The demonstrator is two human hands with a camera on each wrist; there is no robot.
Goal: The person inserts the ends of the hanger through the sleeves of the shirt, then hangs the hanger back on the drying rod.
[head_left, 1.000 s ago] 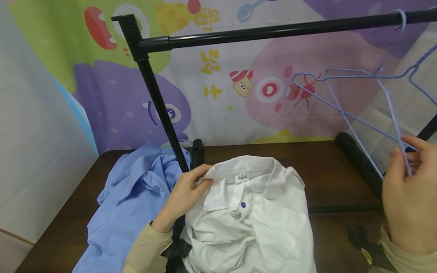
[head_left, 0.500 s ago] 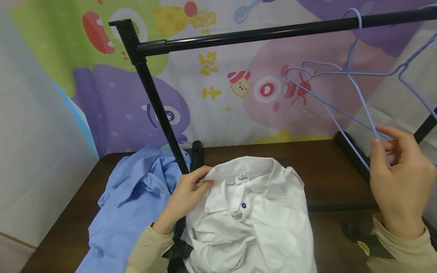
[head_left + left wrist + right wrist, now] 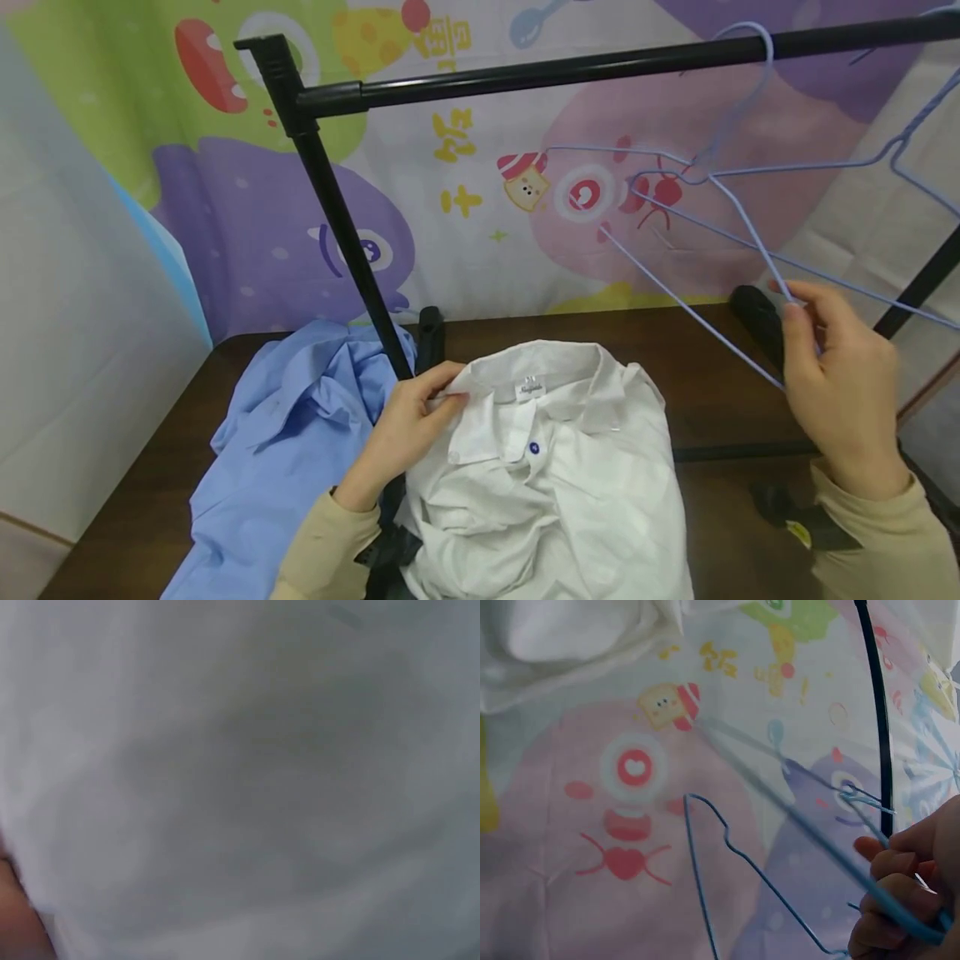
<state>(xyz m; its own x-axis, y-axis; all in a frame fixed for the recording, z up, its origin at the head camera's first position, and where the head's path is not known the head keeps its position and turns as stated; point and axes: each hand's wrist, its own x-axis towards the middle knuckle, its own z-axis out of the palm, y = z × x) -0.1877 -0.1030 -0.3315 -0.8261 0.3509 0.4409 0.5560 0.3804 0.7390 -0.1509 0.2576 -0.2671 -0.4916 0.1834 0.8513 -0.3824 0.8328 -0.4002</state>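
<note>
My left hand [image 3: 401,437] pinches the left collar of a white button-up shirt [image 3: 607,500], which lies front up with a neck label and a blue button showing. Blurred white cloth [image 3: 240,780] fills the left wrist view. At the right, my right hand [image 3: 843,387] grips a blue wire hanger [image 3: 750,231] near the lower end of one shoulder. Its hook loops at the black rail above. Curled fingers [image 3: 889,907] around the hanger wire [image 3: 810,832] show in the right wrist view.
A black garment rack rail [image 3: 562,80] crosses above the dark wooden table [image 3: 720,375]. Another blue hanger [image 3: 810,167] hangs behind the held one. A crumpled blue shirt [image 3: 277,483] lies left of the rack post [image 3: 345,217]. A cartoon-print curtain [image 3: 480,275] backs the scene.
My right hand has moved left, drawing the held hanger and its hook left along the rail and apart from the other hanger. My left hand stays at the white shirt's collar.
</note>
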